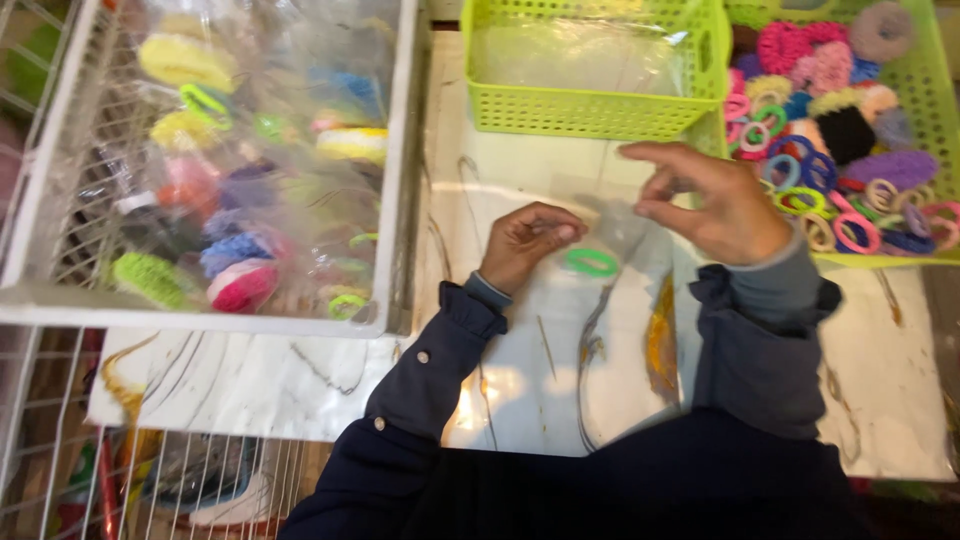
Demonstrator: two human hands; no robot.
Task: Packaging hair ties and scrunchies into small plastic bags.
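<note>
— How many hands, and what are they on?

— Two, both in dark blue cuffed sleeves. The left hand [527, 243] is curled, fingertips pinched together on the edge of a clear thin plastic bag [622, 222] lying on the white marbled tabletop [260, 380]. The right hand [712, 203] hovers over the bag's far side, thumb and fingers partly spread; whether it grips the film, I cannot tell.

— And the green thing?

— One bright green elastic hair ring [592, 262], flat on the table just right of the left fingertips, seemingly inside the bag; the film is too blurred to be sure.

— What surrounds them?

— Three containers. A white wire basket [400, 150] at left holds clear bags of mixed fluffy hair ties, too many to count. A lime green perforated plastic basket [590, 112] straight ahead holds a stack of clear bags. A second lime green plastic tray [935, 90] at right is heaped with loose colourful hair rings and scrunchies, uncountable.

— Anything in the way?

— The right hand covers the tray's near corner.
</note>
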